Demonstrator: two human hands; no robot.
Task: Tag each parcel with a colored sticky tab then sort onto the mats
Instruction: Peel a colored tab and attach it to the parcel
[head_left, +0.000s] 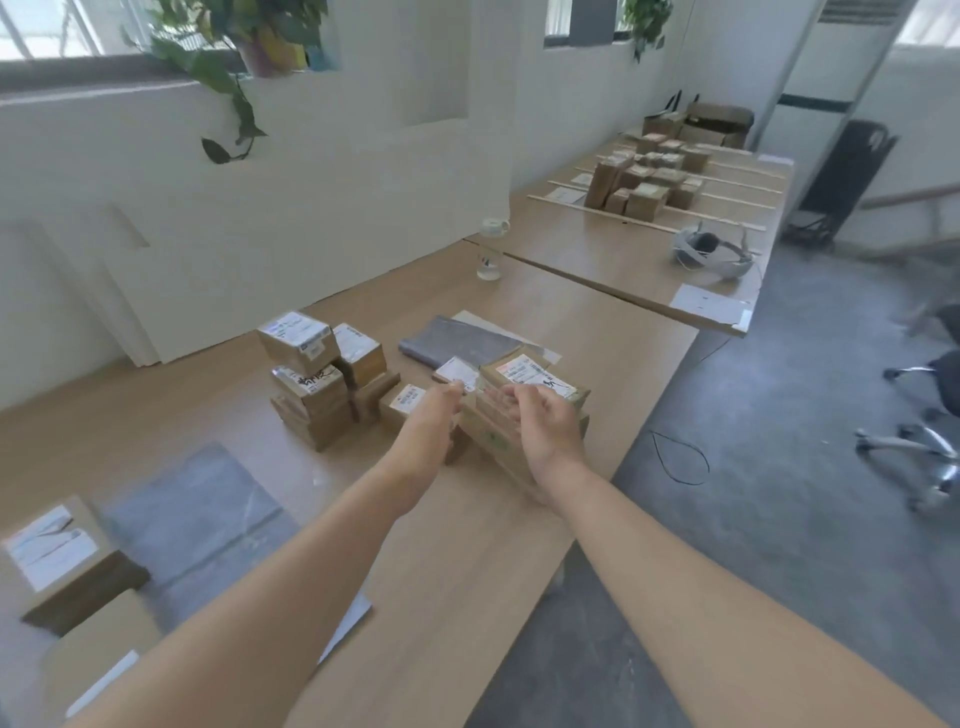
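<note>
Counter (467, 545), pale wood, runs away from us; a second counter (597, 260) meets its far end and carries a cluster of brown boxes (649, 182) and a white headset (709, 252); an office chair (930, 431) stands on the grey floor to the right.

Near mat (197, 519), grey, lies at lower left; a labelled parcel (57, 556) sits at its left edge. Far mat (457, 338), grey, lies beyond the parcels; the right stack (498, 441) hides its near corner.

Left stack (317, 384) of parcels stands mid-counter, several high; a small parcel (405, 405) sits between the two stacks.

Clear bottle (491, 249) stands at the seam of the two counters.

Right grip (545, 421) is over the right stack's near edge, fingers loosely curved, released, hiding part of the top label.

Left grip (431, 421) reaches past the small parcel; its fingertips meet a white-labelled packet (457, 373); blur here, so we cannot tell whether it pinches.
</note>
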